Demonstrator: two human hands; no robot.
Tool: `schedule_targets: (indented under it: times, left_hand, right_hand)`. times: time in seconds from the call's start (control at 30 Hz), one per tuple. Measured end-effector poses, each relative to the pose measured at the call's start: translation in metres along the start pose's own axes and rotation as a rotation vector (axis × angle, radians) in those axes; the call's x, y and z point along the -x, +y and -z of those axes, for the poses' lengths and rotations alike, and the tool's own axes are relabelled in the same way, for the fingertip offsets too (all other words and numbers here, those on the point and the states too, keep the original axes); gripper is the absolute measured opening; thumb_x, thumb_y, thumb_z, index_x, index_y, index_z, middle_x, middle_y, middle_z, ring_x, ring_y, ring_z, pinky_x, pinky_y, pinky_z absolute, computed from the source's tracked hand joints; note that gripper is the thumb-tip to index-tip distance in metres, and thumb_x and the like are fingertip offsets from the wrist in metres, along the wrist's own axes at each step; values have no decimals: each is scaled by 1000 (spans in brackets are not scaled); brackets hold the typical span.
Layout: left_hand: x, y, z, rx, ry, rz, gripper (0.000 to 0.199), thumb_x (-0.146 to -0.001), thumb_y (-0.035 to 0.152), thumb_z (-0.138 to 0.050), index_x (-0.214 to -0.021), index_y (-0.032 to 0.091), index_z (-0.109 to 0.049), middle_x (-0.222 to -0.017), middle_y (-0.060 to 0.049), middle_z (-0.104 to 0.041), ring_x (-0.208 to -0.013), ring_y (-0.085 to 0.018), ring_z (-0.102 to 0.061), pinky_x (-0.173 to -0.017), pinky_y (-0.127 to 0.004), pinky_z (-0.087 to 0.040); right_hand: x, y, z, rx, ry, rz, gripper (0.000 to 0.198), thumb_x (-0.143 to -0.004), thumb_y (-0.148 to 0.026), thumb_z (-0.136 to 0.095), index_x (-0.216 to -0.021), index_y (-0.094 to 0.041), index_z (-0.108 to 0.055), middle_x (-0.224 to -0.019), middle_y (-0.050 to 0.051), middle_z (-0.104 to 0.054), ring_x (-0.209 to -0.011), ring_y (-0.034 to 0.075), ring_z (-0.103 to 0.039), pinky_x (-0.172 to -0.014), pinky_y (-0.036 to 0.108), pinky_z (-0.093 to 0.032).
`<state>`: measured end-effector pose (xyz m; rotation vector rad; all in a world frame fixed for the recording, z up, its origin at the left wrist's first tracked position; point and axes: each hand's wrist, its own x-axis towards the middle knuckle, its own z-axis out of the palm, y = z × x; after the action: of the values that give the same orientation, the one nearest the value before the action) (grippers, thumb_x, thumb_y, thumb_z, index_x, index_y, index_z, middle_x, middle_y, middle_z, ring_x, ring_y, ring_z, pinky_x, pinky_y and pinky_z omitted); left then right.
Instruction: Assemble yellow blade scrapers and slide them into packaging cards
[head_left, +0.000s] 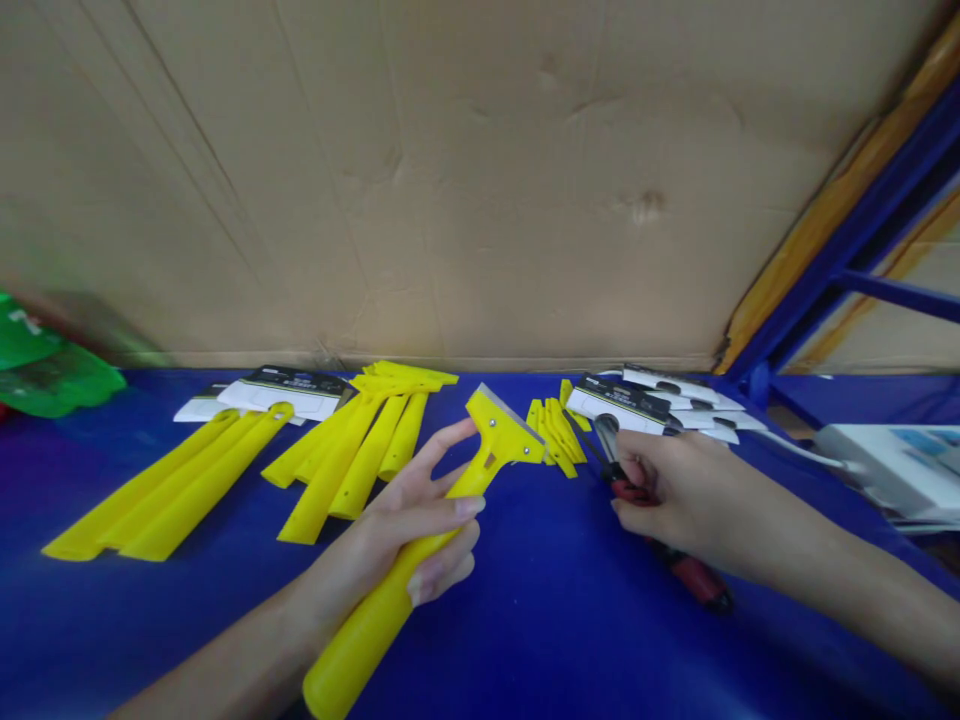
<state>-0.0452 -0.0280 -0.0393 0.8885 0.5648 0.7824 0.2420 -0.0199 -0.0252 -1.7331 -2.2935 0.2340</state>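
Note:
A yellow scraper (431, 540) lies slanted in my left hand (420, 530), which is closed around its handle. Its head points up and away, with a metal blade along the edge and two screws in its face. To the right, my right hand (660, 490) is closed on a red and black screwdriver (699, 580), whose thin dark shaft points toward the back left. A small shiny piece (607, 435) shows by the fingertips; I cannot make out what it is. Beyond the shaft lies a bunch of small yellow plastic pieces (553, 432).
Yellow handles (187, 490) and more yellow scrapers (367, 430) lie at the left on the blue table (525, 620). Black-and-white cards (281, 392) rest behind them, others (682, 395) at the right. A green bag (56, 365), a white box with a cable (900, 465) and a cardboard wall (450, 180) border the area.

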Motion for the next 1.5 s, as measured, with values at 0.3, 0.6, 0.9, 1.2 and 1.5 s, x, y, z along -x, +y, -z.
schedule_targets:
  times: [0.3, 0.6, 0.9, 1.2, 1.5]
  left_hand:
    - [1, 2, 0, -46, 55, -22, 59, -98, 15, -68, -147, 32, -40, -62, 10, -54, -39, -5, -37, -39, -17, -34]
    - [1, -5, 0, -15, 94, -60, 64, -95, 18, -73, -148, 34, -41, -57, 13, -46, -39, -5, -36, -39, -16, -34]
    - [3, -5, 1, -7, 60, -74, 53, -99, 15, -65, -144, 34, -46, -54, 11, -47, -39, -6, -34, -40, -15, -32]
    - [5, -5, -4, 21, 90, -33, 64, -97, 15, -68, -152, 36, -43, -52, 11, -46, -38, -6, -33, -39, -13, -36]
    - [6, 0, -6, -38, 141, -7, 63, -94, 19, -76, -147, 36, -46, -67, 9, -59, -40, -3, -44, -43, -13, -42]
  right_hand:
    - [23, 18, 1, -616, 145, 158, 14, -95, -30, -66, -104, -29, -55, -84, 2, -77, -64, 19, -72, -57, 30, -57]
    - [34, 32, -2, -391, 257, 350, 30, -90, -21, -72, -119, -29, -74, -94, 1, -85, -74, 19, -81, -64, 24, -65]
    - [33, 29, -4, -326, 266, 375, 28, -90, -21, -70, -117, -25, -75, -95, 0, -86, -73, 15, -81, -67, 18, -64]
    - [33, 27, -5, -319, 256, 373, 30, -90, -21, -71, -120, -26, -75, -98, 1, -86, -75, 16, -82, -68, 20, -65]
    - [33, 27, -4, -334, 201, 321, 31, -93, -27, -70, -123, -28, -78, -106, 3, -86, -86, 20, -83, -78, 26, -67]
